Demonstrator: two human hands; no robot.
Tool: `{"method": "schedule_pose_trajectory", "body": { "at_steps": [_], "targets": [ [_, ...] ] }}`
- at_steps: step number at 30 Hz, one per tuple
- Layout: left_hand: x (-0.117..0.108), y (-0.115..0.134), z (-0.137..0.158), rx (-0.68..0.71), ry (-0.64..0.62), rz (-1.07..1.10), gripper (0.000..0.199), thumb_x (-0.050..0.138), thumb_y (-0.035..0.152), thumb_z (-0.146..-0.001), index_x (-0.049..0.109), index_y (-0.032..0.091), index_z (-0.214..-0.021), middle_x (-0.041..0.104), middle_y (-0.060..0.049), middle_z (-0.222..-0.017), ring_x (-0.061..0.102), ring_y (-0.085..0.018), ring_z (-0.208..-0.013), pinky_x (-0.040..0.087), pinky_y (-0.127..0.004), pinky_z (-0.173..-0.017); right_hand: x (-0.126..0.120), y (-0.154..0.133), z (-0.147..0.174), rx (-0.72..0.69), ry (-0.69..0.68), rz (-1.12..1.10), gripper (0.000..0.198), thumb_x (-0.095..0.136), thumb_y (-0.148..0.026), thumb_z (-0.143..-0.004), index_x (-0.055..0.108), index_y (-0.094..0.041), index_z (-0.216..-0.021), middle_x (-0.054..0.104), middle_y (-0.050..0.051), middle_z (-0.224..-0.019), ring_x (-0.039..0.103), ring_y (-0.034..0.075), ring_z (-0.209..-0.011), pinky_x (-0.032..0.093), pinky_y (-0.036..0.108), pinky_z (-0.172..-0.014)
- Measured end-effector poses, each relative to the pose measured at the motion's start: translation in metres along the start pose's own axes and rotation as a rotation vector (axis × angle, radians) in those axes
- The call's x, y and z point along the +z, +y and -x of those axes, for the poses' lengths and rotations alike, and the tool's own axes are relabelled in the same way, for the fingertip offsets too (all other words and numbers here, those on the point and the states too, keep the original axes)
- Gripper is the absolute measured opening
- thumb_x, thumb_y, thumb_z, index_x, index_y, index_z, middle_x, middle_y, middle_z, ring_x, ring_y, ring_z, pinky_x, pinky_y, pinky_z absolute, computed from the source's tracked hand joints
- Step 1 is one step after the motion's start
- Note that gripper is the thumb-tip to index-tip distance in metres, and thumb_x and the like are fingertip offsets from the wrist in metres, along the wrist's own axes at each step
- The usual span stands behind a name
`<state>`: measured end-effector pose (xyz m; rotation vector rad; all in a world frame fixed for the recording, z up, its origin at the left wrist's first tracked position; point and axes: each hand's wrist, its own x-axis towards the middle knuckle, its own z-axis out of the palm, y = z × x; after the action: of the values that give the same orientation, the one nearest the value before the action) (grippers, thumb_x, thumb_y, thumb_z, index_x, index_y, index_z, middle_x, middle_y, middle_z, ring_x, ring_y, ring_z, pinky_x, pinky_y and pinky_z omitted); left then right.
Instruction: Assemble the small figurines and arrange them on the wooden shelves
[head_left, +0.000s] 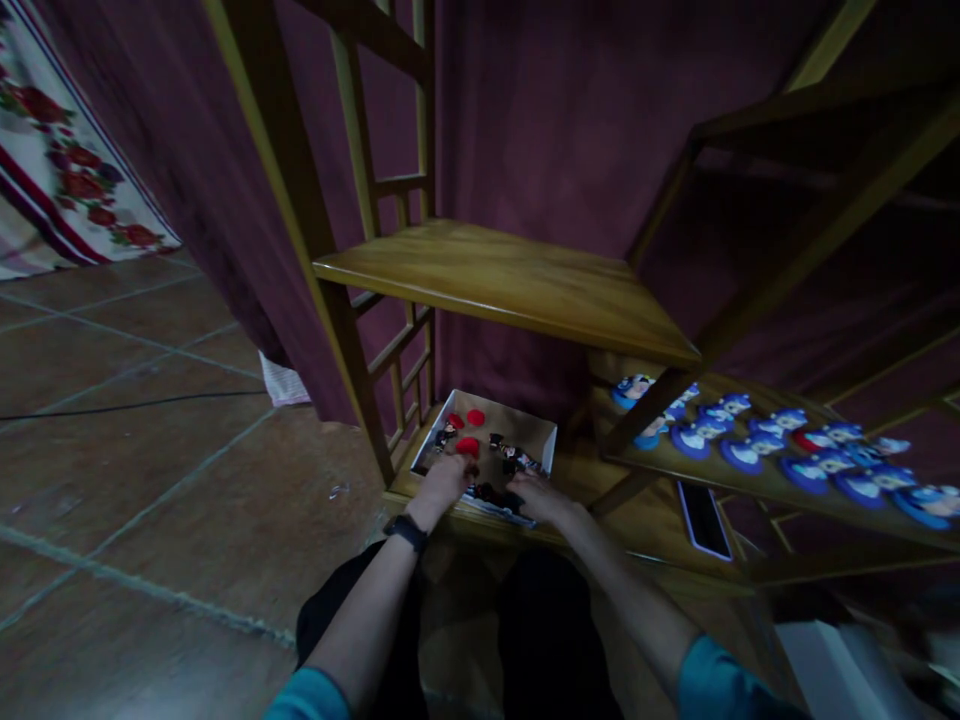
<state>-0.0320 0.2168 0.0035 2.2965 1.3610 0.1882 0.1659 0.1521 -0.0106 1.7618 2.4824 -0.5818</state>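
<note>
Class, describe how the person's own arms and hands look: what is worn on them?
The left hand and right hand look gloveless. Teal sleeves stop well short of both. A dark, watch-like band circles the left wrist; the right shows none.

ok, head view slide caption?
Left hand and right hand reach into a box of red and dark pieces on a wooden shelf.
</note>
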Motion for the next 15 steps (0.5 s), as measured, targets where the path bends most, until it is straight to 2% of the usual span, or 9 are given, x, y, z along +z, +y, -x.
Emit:
{"method": "schedule_pose_trajectory", "body": {
  "at_steps": [4,9,12,15],
  "targets": [
    [0.010,-0.002,-0.001,0.029,-0.044,-0.051,0.030,0.058,0.014,-0.070,0.064,0.016,-0.099,0.066,-0.011,-0.101,0.055,-0.021,-0.103,0.032,-0.031,-0.096,0.003,0.006,-0.008,0.067,-0.052,0.019,0.030,0.062,-0.012,-0.062,0.062,-0.018,-0.091,0.055,0.008,-0.104,0.045,0.024,-0.104,0.034,0.032,-0.087],
    [0.015,-0.002,-0.006,-0.055,-0.073,-0.103,0.030,0.061,0.019,-0.067,0.063,0.016,-0.097,0.064,-0.013,-0.100,0.056,-0.026,-0.100,0.041,-0.035,-0.085,0.002,0.011,-0.017,0.101,0.020,-0.115,0.034,0.070,-0.014,-0.052,0.060,-0.017,-0.085,0.057,0.005,-0.096,0.048,0.022,-0.099,0.033,0.031,-0.087],
    [0.016,0.000,-0.008,-0.056,-0.073,-0.111,0.030,0.060,0.016,-0.068,0.062,0.017,-0.098,0.063,-0.012,-0.103,0.055,-0.024,-0.103,0.040,-0.034,-0.087,0.000,0.013,-0.021,0.169,0.101,-0.212,0.029,0.065,-0.015,-0.059,0.057,-0.019,-0.086,0.059,0.003,-0.090,0.052,0.019,-0.087,0.036,0.029,-0.077],
    [0.017,0.002,-0.011,-0.047,-0.081,-0.108,0.028,0.062,0.013,-0.066,0.062,0.018,-0.093,0.063,-0.011,-0.103,0.055,-0.023,-0.103,0.040,-0.032,-0.087,-0.001,0.015,-0.028,0.226,0.161,-0.251,0.021,0.058,-0.014,-0.066,0.056,-0.019,-0.087,0.060,0.001,-0.086,0.054,0.016,-0.082,0.037,0.028,-0.074]
  ]
}}
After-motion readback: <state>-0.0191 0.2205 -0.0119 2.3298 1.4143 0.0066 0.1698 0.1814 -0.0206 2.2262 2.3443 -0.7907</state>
